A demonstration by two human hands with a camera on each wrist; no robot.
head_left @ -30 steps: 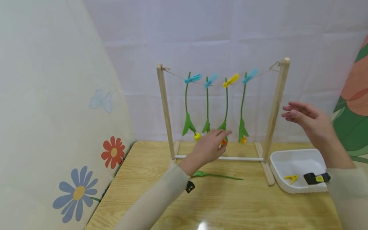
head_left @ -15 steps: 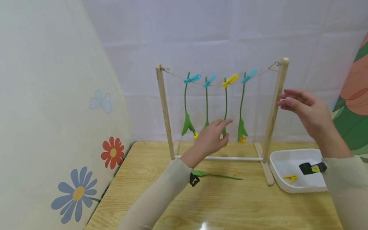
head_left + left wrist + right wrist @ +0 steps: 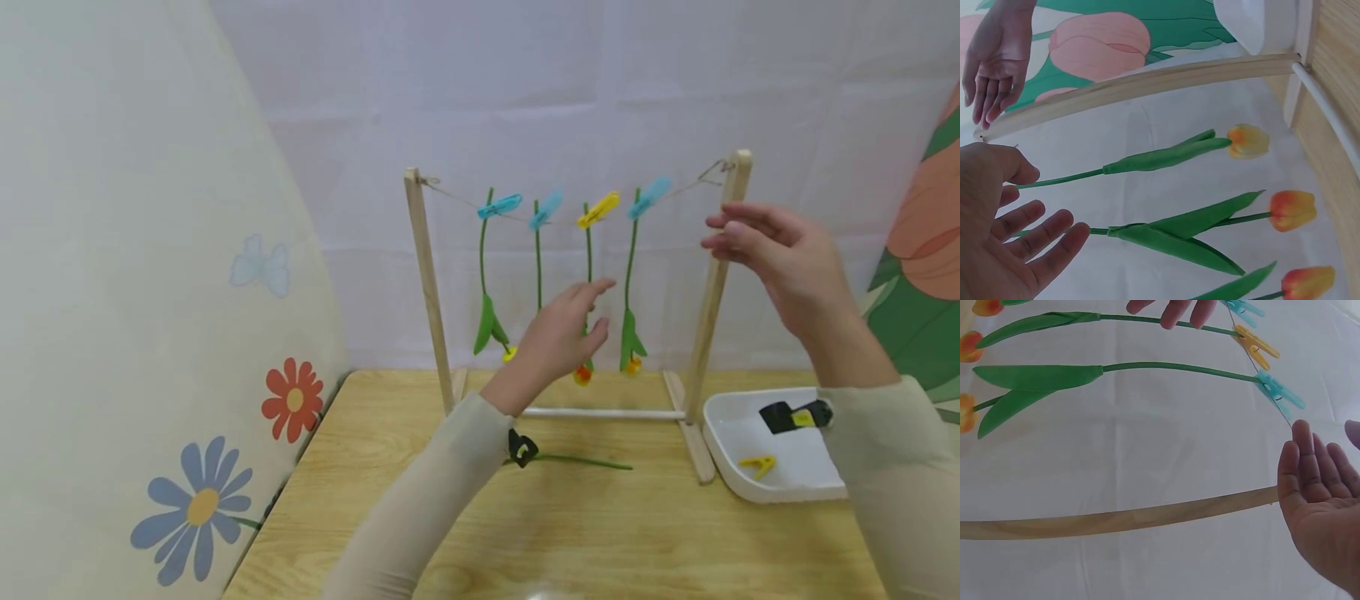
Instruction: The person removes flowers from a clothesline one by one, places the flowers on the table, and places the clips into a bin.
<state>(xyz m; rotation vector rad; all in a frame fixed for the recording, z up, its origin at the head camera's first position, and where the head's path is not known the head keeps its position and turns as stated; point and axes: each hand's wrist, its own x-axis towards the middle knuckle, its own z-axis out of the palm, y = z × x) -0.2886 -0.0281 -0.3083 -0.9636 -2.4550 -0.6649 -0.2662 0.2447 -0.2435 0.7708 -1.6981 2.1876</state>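
Several artificial tulips hang upside down from a string, each held at its stem by a clothespin; the rightmost tulip (image 3: 630,329) has a blue clothespin (image 3: 649,198), and its neighbour a yellow clothespin (image 3: 598,210). My left hand (image 3: 562,333) holds nothing, fingers spread in front of the middle tulips, hiding parts of them. In the left wrist view, its fingers overlap the stem of an orange tulip (image 3: 1293,210). My right hand (image 3: 787,262) is raised near the top of the right post (image 3: 722,292), fingers extended, palm bare in the right wrist view.
A wooden rack with a white crossbar (image 3: 600,413) stands on the wooden table (image 3: 600,533). One more green stem (image 3: 588,461) lies in front of it, partly hidden by the left wrist camera. At right, a white tray (image 3: 723,442) holds a yellow clothespin (image 3: 759,465).
My left hand has risen along the hanging tulips, uncovering an orange bloom. My right hand has moved up and left, now overlapping the right post. The tulips and clothespins stay in place.
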